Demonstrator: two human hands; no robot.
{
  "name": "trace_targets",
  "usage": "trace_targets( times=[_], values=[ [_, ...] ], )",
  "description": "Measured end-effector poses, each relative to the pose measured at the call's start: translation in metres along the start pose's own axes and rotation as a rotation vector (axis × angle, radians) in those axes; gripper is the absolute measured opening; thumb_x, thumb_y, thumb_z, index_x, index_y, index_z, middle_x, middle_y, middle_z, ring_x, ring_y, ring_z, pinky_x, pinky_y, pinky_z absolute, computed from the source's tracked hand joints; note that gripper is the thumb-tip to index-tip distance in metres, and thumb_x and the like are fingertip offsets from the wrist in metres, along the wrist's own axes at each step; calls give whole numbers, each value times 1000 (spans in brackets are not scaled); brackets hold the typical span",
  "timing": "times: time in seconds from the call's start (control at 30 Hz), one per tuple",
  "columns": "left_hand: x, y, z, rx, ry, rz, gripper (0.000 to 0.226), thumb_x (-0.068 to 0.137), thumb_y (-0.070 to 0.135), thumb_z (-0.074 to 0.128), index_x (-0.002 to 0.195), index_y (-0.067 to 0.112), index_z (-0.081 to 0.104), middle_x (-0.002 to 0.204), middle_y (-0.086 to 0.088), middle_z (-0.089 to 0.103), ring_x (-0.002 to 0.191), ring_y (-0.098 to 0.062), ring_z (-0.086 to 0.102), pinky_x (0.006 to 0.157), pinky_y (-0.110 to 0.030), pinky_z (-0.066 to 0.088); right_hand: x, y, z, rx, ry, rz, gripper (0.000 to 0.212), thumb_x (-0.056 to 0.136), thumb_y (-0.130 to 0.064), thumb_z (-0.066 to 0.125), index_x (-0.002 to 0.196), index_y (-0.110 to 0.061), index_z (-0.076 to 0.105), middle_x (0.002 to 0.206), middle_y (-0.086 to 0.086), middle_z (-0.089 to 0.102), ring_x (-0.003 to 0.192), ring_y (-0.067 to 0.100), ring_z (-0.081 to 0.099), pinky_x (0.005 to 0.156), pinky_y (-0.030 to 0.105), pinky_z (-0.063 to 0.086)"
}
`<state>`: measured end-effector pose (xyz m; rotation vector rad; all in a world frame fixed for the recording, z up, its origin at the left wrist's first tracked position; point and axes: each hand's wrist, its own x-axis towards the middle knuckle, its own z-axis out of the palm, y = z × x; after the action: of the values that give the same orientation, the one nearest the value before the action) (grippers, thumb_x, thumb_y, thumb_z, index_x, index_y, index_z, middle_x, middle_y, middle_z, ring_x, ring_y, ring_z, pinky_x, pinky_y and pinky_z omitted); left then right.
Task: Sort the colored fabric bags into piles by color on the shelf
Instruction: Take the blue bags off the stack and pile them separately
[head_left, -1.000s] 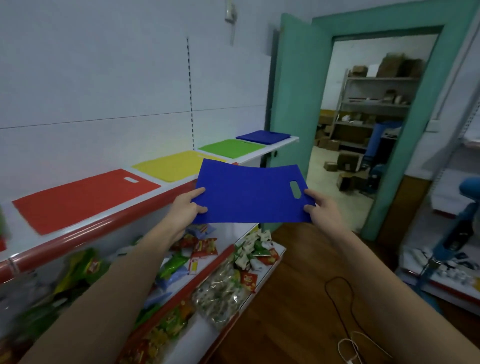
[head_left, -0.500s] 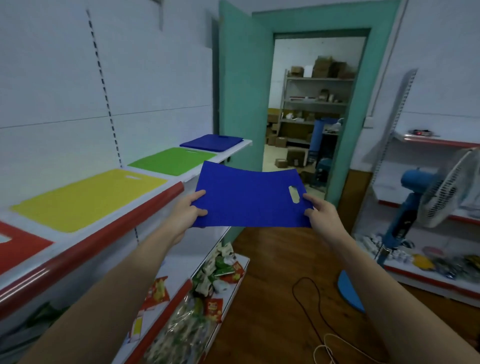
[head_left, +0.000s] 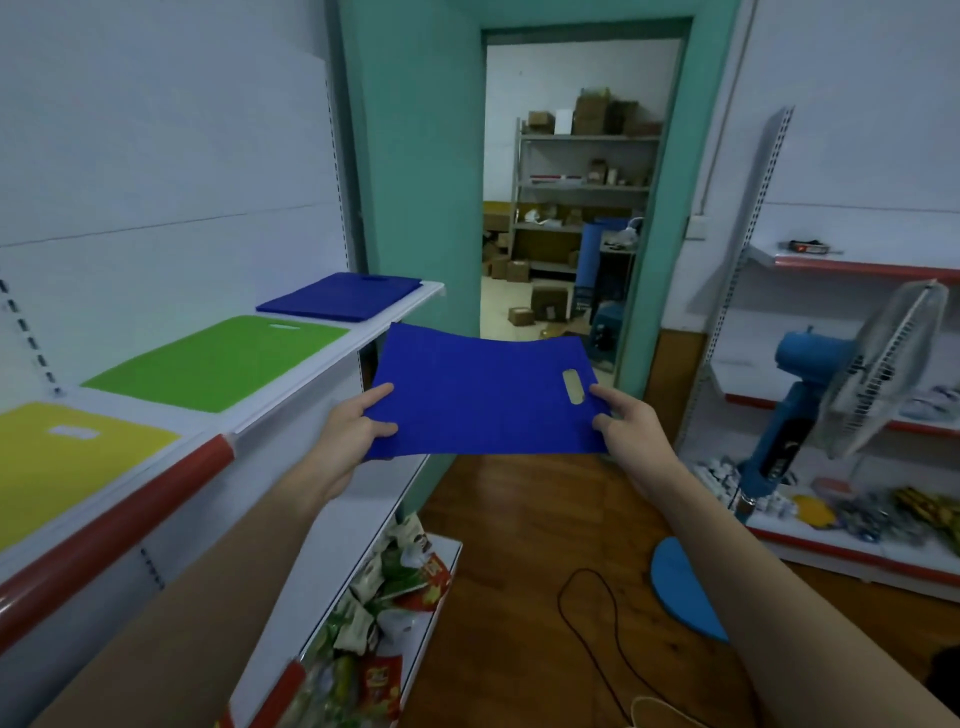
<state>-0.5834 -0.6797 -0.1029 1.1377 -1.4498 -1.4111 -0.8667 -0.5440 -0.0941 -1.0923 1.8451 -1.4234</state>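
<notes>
Both hands pinched a blue bag (head_left: 483, 395) flat in the air: the left hand (head_left: 353, 431) at its near-left corner, the right hand (head_left: 626, 421) beside its handle slot. It hung just right of the shelf (head_left: 291, 395), near the blue pile (head_left: 340, 296).

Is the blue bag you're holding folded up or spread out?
Spread out: the blue bag stretches flat between the left hand and right hand, sagging slightly.
</notes>
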Motion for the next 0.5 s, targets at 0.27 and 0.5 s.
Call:
trace_targets(
  times=[0.27,0.5],
  values=[
    [87,23,40,-22,46,15,62,93,-6,56,145,25,47,139,-1,50,107,-23,63,66,-30,54,108,-2,-22,-23,-53,-62,49,100,-10,46,147,-23,41,148,3,40,111,19,60,81,37,60],
    [155,29,54,-20,84,21,62,92,-5,57,145,25,47,139,2,50,103,-16,62,68,-29,55,194,-10,-23,-37,-102,-99,48,101,-7,45,147,-20,41,136,-4,40,109,15,59,60,17,54]
  ],
)
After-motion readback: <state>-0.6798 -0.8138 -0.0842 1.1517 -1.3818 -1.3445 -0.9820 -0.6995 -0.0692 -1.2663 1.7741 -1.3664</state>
